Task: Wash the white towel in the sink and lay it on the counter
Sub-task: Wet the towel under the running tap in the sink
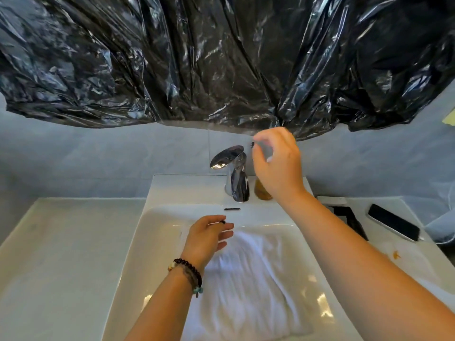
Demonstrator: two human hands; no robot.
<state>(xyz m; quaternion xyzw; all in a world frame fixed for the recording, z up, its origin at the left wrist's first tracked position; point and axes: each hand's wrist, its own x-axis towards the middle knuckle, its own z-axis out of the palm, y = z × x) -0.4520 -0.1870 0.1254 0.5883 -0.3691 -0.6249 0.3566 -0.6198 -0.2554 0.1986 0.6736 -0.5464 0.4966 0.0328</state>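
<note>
- The white towel (248, 281) lies spread in the basin of the white sink (138, 254), wrinkled, reaching from mid-basin to the near edge.
- The left hand (209, 236) hovers over the far left corner of the towel, fingers loosely extended and apart, gripping nothing; whether it touches the cloth is unclear. Beaded bracelets (189, 273) circle its wrist.
- The right hand (277, 163) is raised just right of the chrome faucet (234, 178), fingers loosely curled with thumb and forefinger close together; it holds nothing that can be made out.
- An amber soap bottle (262, 190) stands behind that hand, beside the faucet.
- A black phone (394, 222) lies on the right counter (418, 267).
- Black plastic sheeting (221, 57) hangs across the far wall.
</note>
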